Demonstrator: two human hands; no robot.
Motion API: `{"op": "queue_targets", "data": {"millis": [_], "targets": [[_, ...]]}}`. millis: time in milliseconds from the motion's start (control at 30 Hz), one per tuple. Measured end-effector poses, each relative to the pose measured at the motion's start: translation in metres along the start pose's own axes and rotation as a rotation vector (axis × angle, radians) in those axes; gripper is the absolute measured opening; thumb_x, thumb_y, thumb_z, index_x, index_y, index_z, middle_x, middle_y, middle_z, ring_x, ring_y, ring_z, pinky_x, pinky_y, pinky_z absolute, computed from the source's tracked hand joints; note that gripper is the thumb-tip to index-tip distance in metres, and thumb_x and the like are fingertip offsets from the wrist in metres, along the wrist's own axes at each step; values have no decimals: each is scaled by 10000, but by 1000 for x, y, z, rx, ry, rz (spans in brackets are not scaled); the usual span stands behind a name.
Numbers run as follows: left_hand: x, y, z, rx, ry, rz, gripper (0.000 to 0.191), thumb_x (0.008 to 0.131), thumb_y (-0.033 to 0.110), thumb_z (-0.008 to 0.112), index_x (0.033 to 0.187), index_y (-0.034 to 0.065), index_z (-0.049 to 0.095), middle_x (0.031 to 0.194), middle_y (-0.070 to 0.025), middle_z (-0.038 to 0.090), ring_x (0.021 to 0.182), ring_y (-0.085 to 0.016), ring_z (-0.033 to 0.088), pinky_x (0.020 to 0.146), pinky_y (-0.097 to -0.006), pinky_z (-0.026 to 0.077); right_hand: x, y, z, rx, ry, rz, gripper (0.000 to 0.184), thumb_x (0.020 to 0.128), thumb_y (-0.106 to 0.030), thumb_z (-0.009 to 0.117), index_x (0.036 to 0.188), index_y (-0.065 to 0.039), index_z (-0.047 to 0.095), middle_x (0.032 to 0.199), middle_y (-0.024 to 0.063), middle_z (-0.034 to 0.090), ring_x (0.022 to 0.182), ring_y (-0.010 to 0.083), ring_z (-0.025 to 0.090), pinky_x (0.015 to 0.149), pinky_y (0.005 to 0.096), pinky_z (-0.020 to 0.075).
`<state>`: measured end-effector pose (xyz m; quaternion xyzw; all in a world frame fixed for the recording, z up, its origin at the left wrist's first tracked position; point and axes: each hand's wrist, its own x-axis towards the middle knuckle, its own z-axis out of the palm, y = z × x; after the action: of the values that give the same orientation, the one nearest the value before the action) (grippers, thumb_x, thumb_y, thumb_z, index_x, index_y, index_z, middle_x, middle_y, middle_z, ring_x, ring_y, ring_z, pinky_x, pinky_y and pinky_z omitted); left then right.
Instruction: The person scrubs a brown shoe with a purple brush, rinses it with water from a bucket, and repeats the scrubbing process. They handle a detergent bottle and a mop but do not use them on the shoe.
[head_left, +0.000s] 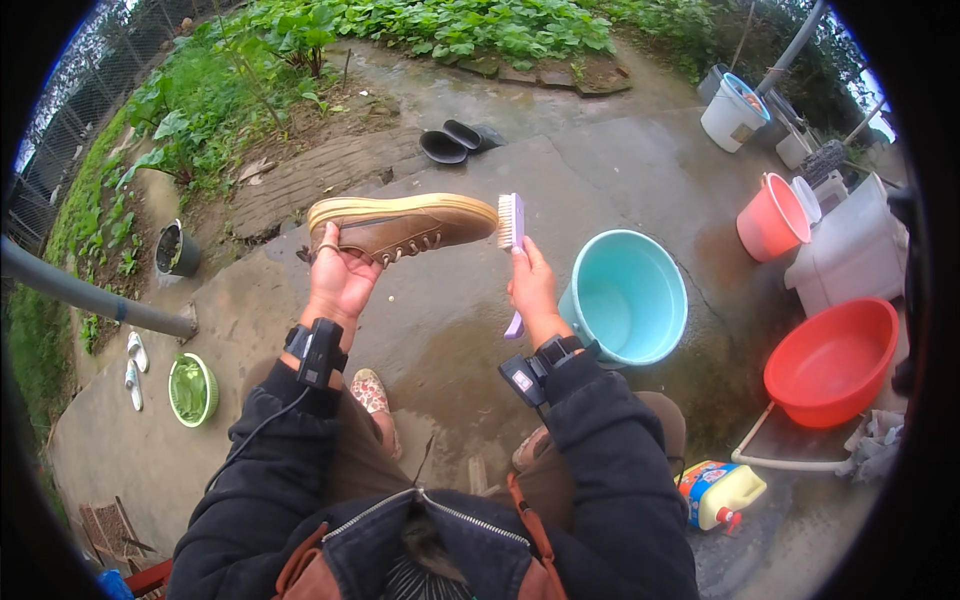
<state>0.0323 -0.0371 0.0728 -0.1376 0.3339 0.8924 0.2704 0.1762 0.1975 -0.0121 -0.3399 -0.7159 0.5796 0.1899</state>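
Note:
My left hand (342, 279) holds a brown lace-up shoe (405, 225) by its heel end. The shoe lies on its side in the air, its pale yellowish sole edge up and its laces down, with the toe pointing right. In my right hand (534, 289) is a purple-handled scrubbing brush (517, 221), held upright. Its light bristles face left, at the toe of the shoe; whether they touch it I cannot tell. Just right of that hand a light blue plastic bucket (630, 300) stands on the wet concrete, and no water can be made out in it.
A red basin (832, 364), a pink bucket (772, 217), a white bucket (733, 116) and a yellow jug (724, 495) stand at the right. Black boots (444, 147) lie ahead. To the left are a green basket (193, 390), white slippers (136, 367) and a metal pole (97, 291).

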Motion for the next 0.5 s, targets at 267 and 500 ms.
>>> {"op": "queue_targets", "data": {"millis": [267,500], "targets": [[5,-13,-5,-26,81,-37,354,1031,367,565,1245,86,581,1197,-75,662,1066,-207,650,848,-298,569,-4,-51,-17,577,-102,231,456,1070,-345,460,1365,3,491,1209,215,657,464,77,475,421,214,374],[0,-24,-7,153,-74,-155,335,936,128,714,1233,65,574,1257,-118,631,1144,-227,626,943,-353,560,-2,-61,-14,526,-80,176,444,1064,-321,468,1387,-16,473,1147,213,680,417,73,416,406,217,368]]}}
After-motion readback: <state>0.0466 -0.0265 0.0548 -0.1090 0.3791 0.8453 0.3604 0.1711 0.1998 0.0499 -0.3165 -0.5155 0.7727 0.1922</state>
